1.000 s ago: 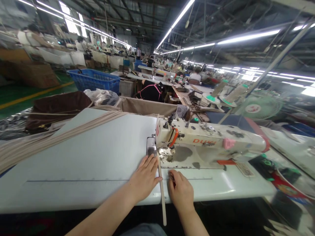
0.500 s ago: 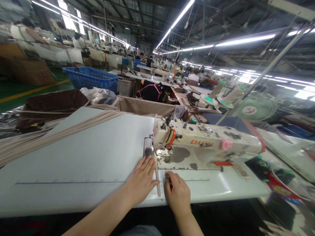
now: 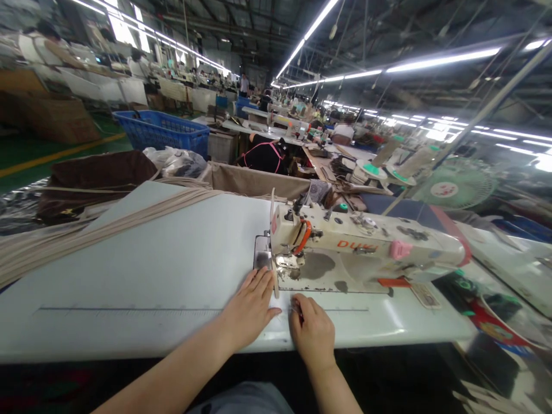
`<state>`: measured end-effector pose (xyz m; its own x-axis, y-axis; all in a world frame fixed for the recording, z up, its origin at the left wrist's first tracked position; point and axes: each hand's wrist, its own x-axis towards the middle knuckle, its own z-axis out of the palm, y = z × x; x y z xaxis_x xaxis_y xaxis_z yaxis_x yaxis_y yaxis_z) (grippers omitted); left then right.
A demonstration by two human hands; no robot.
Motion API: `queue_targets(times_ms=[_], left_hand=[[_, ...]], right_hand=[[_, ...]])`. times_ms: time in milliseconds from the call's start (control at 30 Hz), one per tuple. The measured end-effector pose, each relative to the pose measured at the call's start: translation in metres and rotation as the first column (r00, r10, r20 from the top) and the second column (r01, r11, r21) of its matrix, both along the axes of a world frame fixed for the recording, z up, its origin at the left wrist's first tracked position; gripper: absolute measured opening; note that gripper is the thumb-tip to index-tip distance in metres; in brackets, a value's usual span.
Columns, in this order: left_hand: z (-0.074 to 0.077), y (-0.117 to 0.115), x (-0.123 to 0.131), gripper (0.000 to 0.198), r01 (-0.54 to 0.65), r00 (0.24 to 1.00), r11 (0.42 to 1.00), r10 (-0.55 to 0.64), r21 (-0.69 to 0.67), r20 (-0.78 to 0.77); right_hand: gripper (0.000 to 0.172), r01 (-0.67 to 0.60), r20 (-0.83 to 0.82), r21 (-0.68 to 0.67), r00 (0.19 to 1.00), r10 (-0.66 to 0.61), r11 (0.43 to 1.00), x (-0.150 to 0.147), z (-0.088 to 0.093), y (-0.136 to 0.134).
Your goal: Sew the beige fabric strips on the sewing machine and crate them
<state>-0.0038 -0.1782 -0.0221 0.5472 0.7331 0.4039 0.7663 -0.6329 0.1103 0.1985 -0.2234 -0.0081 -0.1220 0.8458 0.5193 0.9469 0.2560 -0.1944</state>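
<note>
A narrow beige strip point(image 3: 276, 286) runs under the needle area of the white sewing machine point(image 3: 414, 244), its far end standing up behind the machine head. My left hand point(image 3: 252, 305) lies flat with fingers stretched out, its fingertips beside the strip near the metal plate point(image 3: 263, 259). To the right of the strip, my right hand point(image 3: 314, 333) rests on the white worktable point(image 3: 172, 264) with its fingers curled together. Something small and dark shows at those fingertips, too little of it to name.
A bundle of long beige strips point(image 3: 129, 221) lies across the table's left side. Behind stand a fabric-lined bin point(image 3: 259, 183) and a blue basket point(image 3: 161, 132). Thread cones point(image 3: 383, 155) and a green fan point(image 3: 461, 187) are at the right. Other people sit farther off.
The strip has slid forward through the machine: its near end is now close to my left fingers, and its far end rises higher behind the head. Both hands stay nearly in place.
</note>
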Motion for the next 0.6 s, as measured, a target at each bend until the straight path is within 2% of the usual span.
queue_targets(times_ms=[233,400,600], left_hand=[[0.004,0.003,0.0,0.072,-0.009,1.0,0.998,0.007,-0.056,-0.028],[0.003,0.015,-0.001,0.066,-0.014,1.0,0.997,0.012,-0.081,-0.02],[0.01,0.027,-0.004,0.061,-0.011,0.999,0.991,0.004,-0.136,-0.052]], right_hand=[[0.027,0.005,-0.009,-0.006,1.0,-0.005,1.0,-0.001,0.001,0.001],[0.027,0.003,0.002,0.016,1.0,-0.003,1.0,-0.001,0.001,0.0],[0.026,-0.004,0.026,0.046,1.0,0.003,0.999,-0.001,0.0,0.001]])
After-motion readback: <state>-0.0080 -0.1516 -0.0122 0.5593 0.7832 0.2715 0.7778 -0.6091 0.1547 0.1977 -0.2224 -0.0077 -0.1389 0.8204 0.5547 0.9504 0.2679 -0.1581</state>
